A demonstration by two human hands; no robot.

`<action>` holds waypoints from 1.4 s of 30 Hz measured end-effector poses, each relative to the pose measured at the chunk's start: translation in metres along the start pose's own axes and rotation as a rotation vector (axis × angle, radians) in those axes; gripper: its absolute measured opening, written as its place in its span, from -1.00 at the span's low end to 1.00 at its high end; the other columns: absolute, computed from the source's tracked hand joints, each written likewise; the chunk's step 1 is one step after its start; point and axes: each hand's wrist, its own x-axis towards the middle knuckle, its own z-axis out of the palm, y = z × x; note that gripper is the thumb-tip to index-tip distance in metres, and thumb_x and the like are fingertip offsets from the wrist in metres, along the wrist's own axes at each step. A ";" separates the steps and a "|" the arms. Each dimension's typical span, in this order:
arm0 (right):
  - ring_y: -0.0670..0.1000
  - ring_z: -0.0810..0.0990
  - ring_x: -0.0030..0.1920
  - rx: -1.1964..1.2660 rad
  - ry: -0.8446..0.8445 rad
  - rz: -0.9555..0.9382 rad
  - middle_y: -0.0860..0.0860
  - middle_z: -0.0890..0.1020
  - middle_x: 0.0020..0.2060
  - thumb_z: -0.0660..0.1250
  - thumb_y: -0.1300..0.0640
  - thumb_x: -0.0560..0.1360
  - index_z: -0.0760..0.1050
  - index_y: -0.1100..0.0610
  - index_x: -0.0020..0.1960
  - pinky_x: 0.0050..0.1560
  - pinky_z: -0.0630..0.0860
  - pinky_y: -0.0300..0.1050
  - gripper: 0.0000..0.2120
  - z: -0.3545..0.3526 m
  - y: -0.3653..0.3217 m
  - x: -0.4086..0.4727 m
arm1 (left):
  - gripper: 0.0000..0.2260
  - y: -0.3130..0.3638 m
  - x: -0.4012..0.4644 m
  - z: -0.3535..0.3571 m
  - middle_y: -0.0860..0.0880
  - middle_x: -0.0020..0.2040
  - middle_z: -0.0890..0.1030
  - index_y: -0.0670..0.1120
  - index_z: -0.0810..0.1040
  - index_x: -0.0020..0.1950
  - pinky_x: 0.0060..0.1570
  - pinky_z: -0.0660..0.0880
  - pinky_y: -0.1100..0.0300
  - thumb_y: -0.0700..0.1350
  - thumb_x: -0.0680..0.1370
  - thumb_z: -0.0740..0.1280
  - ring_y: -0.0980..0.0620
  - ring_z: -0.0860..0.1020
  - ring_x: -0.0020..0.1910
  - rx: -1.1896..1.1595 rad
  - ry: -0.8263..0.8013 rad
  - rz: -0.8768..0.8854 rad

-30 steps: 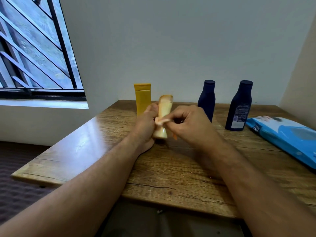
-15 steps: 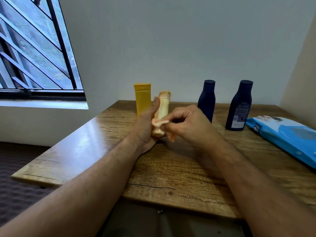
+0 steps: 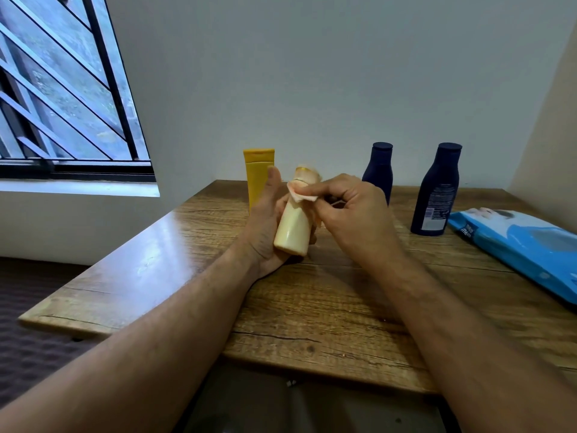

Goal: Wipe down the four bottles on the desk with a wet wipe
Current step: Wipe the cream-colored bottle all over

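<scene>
2 bare forearms reach over the wooden desk point(image 3: 312, 310), where a blue wipe pack point(image 3: 518, 245) lies at right, near 2 navy bottles point(image 3: 435, 189) and a yellow tube point(image 3: 257, 173) standing at the back. The left hand point(image 3: 265, 226) grips a tilted cream bottle point(image 3: 295, 226); the right hand point(image 3: 349, 207) pinches a wipe point(image 3: 301, 193) against its neck.
</scene>
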 end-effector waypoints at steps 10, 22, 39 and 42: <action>-0.20 0.55 -0.06 -0.114 -0.330 0.040 -0.22 0.59 -0.06 0.43 0.22 0.48 0.70 -0.04 0.00 -0.10 0.46 -0.37 -0.80 0.001 -0.002 -0.005 | -0.44 0.001 0.006 0.001 -0.20 -0.06 0.69 -0.18 0.53 0.24 0.02 0.63 -0.08 0.28 0.66 0.10 -0.14 0.69 -0.05 -0.170 0.226 -0.017; -0.15 0.58 -0.06 -0.143 -0.085 0.043 -0.06 0.63 0.00 0.40 0.23 0.50 0.69 -0.01 0.06 -0.09 0.56 -0.36 -0.79 -0.005 0.002 0.000 | -0.47 -0.004 0.005 0.004 -0.21 0.08 0.68 -0.12 0.58 0.26 0.15 0.58 -0.13 0.24 0.68 0.04 -0.13 0.67 0.02 0.027 0.164 0.020; -0.16 0.57 0.10 -0.224 -0.320 0.046 -0.08 0.65 0.04 0.44 0.20 0.47 0.70 -0.03 0.02 0.06 0.53 -0.31 -0.81 -0.002 0.002 -0.004 | -0.50 -0.003 0.011 -0.002 -0.26 0.01 0.68 -0.18 0.58 0.16 0.17 0.58 -0.14 0.19 0.70 0.05 -0.16 0.68 -0.03 -0.049 0.331 0.078; -0.14 0.51 0.27 -0.242 -0.437 0.071 -0.10 0.65 0.13 0.44 0.20 0.45 0.70 -0.05 0.01 0.24 0.52 -0.15 -0.79 -0.001 0.003 -0.006 | -0.48 -0.002 0.013 -0.005 -0.26 0.03 0.69 -0.20 0.56 0.20 0.23 0.56 -0.18 0.21 0.69 0.06 -0.19 0.68 0.01 -0.038 0.346 0.072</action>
